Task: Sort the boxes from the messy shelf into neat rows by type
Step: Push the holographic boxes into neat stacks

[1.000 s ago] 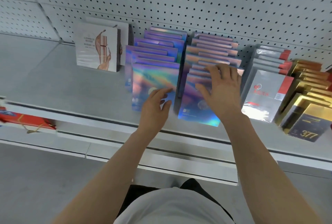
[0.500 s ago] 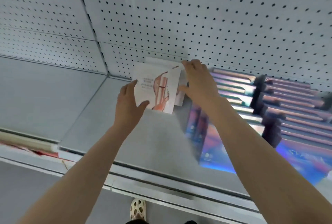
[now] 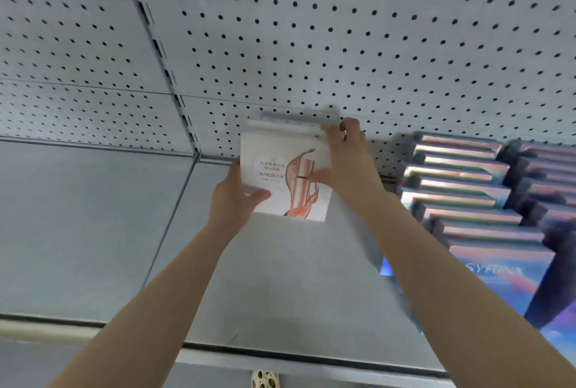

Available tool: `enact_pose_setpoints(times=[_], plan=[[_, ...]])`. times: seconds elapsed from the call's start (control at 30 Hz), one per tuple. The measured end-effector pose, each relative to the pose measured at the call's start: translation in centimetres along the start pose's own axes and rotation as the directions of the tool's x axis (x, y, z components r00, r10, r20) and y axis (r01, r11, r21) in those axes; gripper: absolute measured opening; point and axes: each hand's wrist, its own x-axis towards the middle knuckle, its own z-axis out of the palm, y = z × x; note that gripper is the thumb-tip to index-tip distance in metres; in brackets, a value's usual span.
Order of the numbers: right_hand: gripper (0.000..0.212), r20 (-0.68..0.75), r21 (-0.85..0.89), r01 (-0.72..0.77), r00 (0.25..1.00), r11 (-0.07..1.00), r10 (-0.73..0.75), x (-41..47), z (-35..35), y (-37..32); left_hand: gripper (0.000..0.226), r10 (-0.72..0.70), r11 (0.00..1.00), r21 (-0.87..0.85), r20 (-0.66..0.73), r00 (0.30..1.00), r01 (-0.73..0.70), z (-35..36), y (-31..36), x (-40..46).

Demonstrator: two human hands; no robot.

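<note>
A white box with a pink-orange figure drawing stands at the back of the grey shelf, with more white boxes behind it against the pegboard. My left hand grips the front box's left edge, thumb on its face. My right hand holds the right side, its fingers hooked over the tops of the boxes behind and its thumb on the front face. Two rows of iridescent purple boxes stand to the right.
A perforated grey back wall rises behind the shelf. The shelf's front rail runs across the bottom. A neighbouring shelf section lies to the left. A shoe tip shows below the rail.
Both hands left the iridescent rows and moved left to the white boxes. They now hold the front white box and those behind it; the view has shifted left and closer.
</note>
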Motion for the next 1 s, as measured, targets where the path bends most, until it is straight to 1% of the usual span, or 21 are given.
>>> enact_pose_setpoints(times=[0.1, 0.2, 0.3, 0.43, 0.5, 0.7, 0.87, 0.9, 1.0], plan=[[0.082, -0.067, 0.039, 0.092, 0.994, 0.995, -0.089, 0.4, 1.1, -1.8, 0.069, -0.007, 1.000, -0.023, -0.107, 0.994, 0.004, -0.7, -1.3, 0.7], [0.073, -0.116, 0.017, 0.149, 0.982, 0.989, -0.146, 1.2, 2.1, -2.8, 0.075, -0.002, 0.999, -0.035, -0.160, 0.987, -0.003, -1.2, -1.8, 1.9], [0.071, -0.151, -0.051, 0.159, 0.975, 0.986, -0.165, 2.0, 2.9, -3.0, 0.070, 0.014, 0.999, -0.030, -0.207, 0.978, -0.021, -1.3, -2.1, 3.4], [0.070, -0.240, -0.036, 0.164, 0.956, 0.986, -0.168, 2.2, 4.0, -3.3, 0.063, 0.015, 1.000, -0.021, -0.238, 0.971, -0.020, -1.2, -2.1, 4.9], [0.070, -0.260, -0.050, 0.162, 0.951, 0.986, -0.169, 2.3, 4.4, -3.2, 0.063, 0.024, 1.000, -0.012, -0.242, 0.970, -0.028, -1.1, -2.2, 5.2], [0.072, -0.232, -0.074, 0.165, 0.956, 0.983, -0.178, 2.4, 4.3, -3.1, 0.067, 0.038, 0.999, -0.025, -0.237, 0.971, -0.045, -1.0, -2.5, 5.2], [0.070, -0.202, -0.104, 0.163, 0.962, 0.981, -0.182, 2.2, 3.8, -2.9, 0.071, 0.025, 0.996, -0.076, -0.207, 0.978, -0.041, -1.2, -2.2, 4.7], [0.070, -0.189, -0.108, 0.166, 0.965, 0.980, -0.184, 2.2, 3.5, -2.8, 0.074, 0.016, 0.996, -0.086, -0.201, 0.979, -0.034, -1.3, -2.0, 4.4], [0.077, -0.091, -0.124, 0.175, 0.978, 0.977, -0.187, 1.7, 2.8, -2.6, 0.084, -0.028, 0.994, -0.113, -0.186, 0.982, 0.007, -1.4, -1.3, 3.1]])
